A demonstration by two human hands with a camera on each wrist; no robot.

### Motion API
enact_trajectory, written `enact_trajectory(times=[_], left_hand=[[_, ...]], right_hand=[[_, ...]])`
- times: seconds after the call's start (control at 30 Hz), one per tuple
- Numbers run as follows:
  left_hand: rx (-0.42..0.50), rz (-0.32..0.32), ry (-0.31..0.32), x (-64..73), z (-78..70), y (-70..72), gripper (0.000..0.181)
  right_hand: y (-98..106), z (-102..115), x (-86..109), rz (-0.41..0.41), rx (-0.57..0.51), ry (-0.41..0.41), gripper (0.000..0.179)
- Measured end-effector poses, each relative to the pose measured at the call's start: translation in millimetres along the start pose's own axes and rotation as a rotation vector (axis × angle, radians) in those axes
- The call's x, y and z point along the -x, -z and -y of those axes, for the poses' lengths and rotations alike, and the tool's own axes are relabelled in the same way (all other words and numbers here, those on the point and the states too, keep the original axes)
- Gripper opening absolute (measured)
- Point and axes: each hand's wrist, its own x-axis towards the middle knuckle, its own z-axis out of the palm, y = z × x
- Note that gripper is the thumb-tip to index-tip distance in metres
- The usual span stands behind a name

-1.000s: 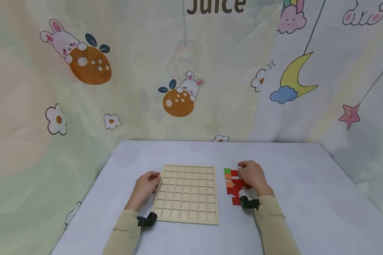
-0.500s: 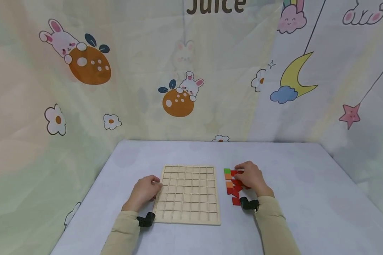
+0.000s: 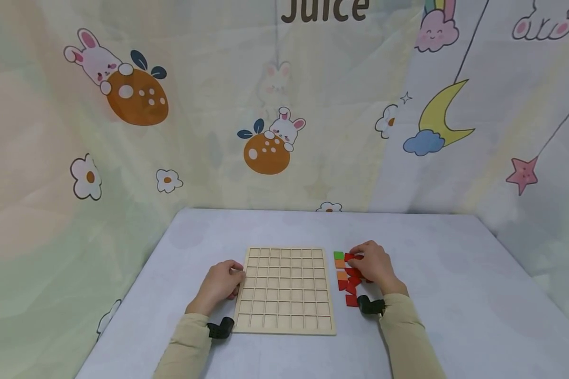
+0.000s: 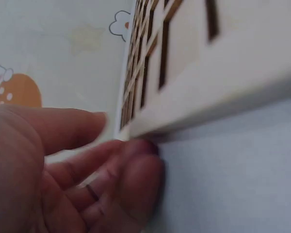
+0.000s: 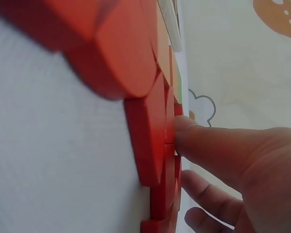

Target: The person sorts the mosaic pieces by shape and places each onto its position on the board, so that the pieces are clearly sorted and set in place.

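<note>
Pale wood is forming a flat, ridge-gridded board (image 3: 286, 289), lying on the smooth white tabletop (image 3: 455, 289); the left hand (image 3: 215, 284) is touching its left edge, fingers and thumb standing apart. Right of the board, thick red blocks (image 3: 355, 280), straight-sided and rounded, are lying clustered beside orange tiles (image 3: 340, 264) and a green square (image 3: 339, 255). The right hand (image 3: 376, 266) is resting its thumb against one red block, fingers apart from the thumb.
</note>
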Motion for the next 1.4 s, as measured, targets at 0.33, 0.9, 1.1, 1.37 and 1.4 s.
enact_trajectory(times=[0.33,0.9,1.1,1.37,1.4], left_hand=[[0.153,-0.163,-0.111,-11.7,17.9,-0.9,0.024],[0.056,0.022,-0.134,-7.4,7.1,0.0,0.034],[0.106,0.028,-0.121,-5.3,-2.1,-4.0,0.035],[0.03,0.007,-0.157,-4.0,2.6,-15.9,0.039],[0.016,0.002,-0.164,-3.4,4.5,-16.8,0.039]], right_hand=[[1.4,5.9,2.1,0.012,-0.14,-0.001,0.039],[-14.1,41.9,6.9,-0.006,-0.121,0.138,0.034],[-17.3,52.7,10.0,0.022,-0.131,0.185,0.035],[-28.3,59.3,11.9,0.028,-0.099,0.173,0.034],[-29.6,59.7,12.0,0.028,-0.096,0.173,0.034]])
